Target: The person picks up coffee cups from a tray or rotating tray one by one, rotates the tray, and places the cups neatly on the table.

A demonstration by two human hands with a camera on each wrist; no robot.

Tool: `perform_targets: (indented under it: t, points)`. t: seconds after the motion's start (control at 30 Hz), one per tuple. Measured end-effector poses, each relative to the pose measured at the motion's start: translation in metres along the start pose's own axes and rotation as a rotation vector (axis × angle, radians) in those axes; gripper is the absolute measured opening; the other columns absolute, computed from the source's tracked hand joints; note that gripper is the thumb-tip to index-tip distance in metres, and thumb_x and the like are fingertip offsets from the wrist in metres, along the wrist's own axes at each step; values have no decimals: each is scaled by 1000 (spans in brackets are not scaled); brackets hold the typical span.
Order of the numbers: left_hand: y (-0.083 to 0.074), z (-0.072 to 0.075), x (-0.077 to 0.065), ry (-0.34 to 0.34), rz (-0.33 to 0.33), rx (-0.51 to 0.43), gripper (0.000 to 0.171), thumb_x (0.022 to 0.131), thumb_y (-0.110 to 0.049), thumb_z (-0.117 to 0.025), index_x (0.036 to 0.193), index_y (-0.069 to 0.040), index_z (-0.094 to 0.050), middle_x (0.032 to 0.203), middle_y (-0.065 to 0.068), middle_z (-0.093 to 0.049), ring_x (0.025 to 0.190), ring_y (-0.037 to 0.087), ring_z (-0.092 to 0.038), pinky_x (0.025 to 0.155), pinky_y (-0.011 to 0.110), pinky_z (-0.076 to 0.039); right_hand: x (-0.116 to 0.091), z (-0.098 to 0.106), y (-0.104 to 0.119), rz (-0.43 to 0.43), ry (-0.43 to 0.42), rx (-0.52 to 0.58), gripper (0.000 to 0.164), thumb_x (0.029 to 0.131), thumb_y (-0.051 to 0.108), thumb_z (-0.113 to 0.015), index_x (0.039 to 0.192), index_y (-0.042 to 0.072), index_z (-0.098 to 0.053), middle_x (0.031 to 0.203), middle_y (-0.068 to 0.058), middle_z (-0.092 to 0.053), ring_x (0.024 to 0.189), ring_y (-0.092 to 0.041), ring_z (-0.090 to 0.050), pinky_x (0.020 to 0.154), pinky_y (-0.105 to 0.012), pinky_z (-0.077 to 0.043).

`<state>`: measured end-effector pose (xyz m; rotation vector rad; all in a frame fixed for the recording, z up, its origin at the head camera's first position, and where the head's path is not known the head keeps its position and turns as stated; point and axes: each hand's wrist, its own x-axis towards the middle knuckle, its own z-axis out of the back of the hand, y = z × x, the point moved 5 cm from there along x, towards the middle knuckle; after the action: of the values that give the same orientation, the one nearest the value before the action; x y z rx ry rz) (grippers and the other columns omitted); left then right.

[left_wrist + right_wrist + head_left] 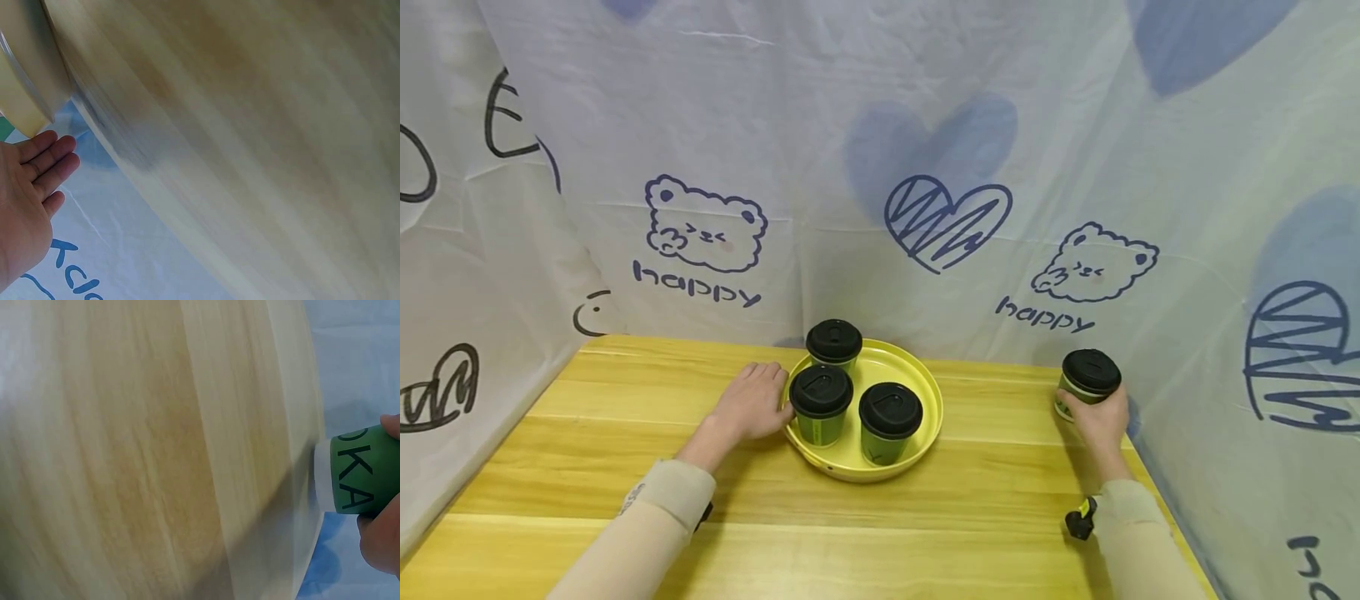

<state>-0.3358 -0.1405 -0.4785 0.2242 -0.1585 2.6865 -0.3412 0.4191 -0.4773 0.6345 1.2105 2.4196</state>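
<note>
Left hand [752,404]: at the left rim of the yellow tray [934,400], fingers loosely extended, clasping nothing, beside the front-left cup [821,417]
Right hand [1103,417]: fingers wrapped round the green cup [1072,392]
Green cup: upright under a black lid [1092,372], well right of the tray, near the far right corner of the wooden surface [1000,508]; hard to tell whether touching it
Tray load: front-left cup, rear cup [833,342] and front-right cup [890,425], all upright and black-lidded
Backdrop [827,267]: pale cloth, printed with hearts, bears and "happy"
</note>
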Motion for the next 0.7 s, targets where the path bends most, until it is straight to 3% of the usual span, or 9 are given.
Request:
perform_targets:
  t: [0.33, 0.7]
  points:
    - [-2, 3, -1, -9, -6, 5, 43, 91, -32, -62, 113, 5, -59, 111, 19, -60, 114, 40, -58, 113, 55, -40, 6, 2, -15, -71, 8, -2, 102, 85, 23, -84, 161, -2, -21, 154, -33, -39, 142, -51, -38, 120, -62, -30]
    - [-1, 1, 0, -2, -5, 7, 43, 93, -33, -61, 113, 5, -59, 112, 20, -60, 115, 40, -58, 113, 56, -40, 2, 4, -15, -55, 11, 41, 102, 83, 28, -86, 159, -3, -25, 152, -33, -42, 141, -50, -40, 119, -62, -32]
